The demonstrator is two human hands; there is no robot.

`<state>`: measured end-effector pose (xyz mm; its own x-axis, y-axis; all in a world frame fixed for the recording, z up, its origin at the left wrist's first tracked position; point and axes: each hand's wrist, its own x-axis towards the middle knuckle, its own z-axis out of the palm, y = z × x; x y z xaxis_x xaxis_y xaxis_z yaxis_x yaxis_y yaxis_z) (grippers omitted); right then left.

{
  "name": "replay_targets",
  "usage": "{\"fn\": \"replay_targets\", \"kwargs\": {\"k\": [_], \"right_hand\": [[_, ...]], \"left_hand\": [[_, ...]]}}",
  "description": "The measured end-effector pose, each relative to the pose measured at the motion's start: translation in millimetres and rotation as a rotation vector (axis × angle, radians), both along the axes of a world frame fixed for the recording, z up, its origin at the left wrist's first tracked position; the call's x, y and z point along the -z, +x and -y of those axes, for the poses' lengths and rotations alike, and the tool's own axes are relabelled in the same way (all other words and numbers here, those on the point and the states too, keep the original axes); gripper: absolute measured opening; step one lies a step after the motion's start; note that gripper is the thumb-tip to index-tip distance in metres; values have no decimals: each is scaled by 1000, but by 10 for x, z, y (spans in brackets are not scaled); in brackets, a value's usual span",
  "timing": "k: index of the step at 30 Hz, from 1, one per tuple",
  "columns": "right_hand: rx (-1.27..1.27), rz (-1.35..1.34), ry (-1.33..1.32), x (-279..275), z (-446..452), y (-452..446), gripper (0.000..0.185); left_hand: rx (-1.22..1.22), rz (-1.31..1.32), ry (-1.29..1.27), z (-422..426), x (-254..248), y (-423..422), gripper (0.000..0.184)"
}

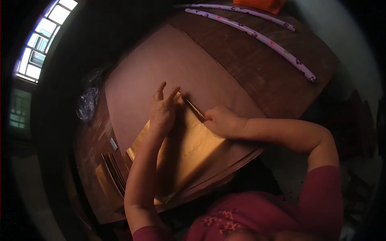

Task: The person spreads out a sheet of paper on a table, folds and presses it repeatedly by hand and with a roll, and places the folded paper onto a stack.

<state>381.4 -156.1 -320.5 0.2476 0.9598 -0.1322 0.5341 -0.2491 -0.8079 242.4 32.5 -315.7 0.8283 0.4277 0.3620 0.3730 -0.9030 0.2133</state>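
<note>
We have our left hand (163,110) over the upper left part of the gold paper (195,150), with 2 fingers lifted and spread apart and the others hard to make out. It is partly open and lies against the paper near its top corner, and we cannot tell whether it grips anything. Our right hand (225,121) is mostly closed, its fingers curled in at the upper right edge of the gold paper, where they appear to pinch the rim. The gold paper lies in front of us between our forearms, with creases across its face and a dark shadow down its left part.

Under it we see a broad pinkish-brown sheet (169,60) spread on the dark wooden table (241,60). Beside our left forearm, at the table's near left, stands a row of folded brown-gold pieces (110,174), and just beyond them lies a small grey object (113,144). Farther up the left side is crumpled clear plastic (88,102).

Across the far right part of the table we have 2 long lilac rolls with dark and red patterns, the longer roll (257,35) nearer to us than the shorter roll (257,14). An orange item (261,5) sits beyond them, cut off by the top of the view.
</note>
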Motion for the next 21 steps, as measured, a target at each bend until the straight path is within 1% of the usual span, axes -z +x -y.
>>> {"fn": "replay_targets", "kwargs": {"k": [2, 4, 6, 7, 9, 14, 16, 18, 21], "right_hand": [[-30, -48, -46, -59, 14, 22, 26], [-37, -78, -32, -50, 24, 41, 26], [-49, -107, -17, -72, 26, 52, 26], [-64, -123, -50, -110, 31, 63, 27], [-85, -148, -79, -77, 14, 63, 28], [-83, -135, 4, 68, 21, 67, 28], [-84, -148, 2, 38, 22, 71, 27], [-88, -154, -3, 6, 30, 80, 27], [-100, -158, -3, -6, 29, 82, 27]], "left_hand": [[39, -79, -5, -84, 31, 59, 32], [65, -161, -7, -116, 9, 68, 32], [79, -108, -195, -130, -32, 35, 33], [74, -121, -196, -140, -51, 24, 33], [87, -54, -275, -166, -74, -4, 30], [53, -61, -266, -273, 0, -31, 24], [48, -55, -268, -277, 26, -16, 23], [20, 63, -367, -264, 61, 12, 22], [-8, 109, -384, -270, 95, 11, 22]]}}
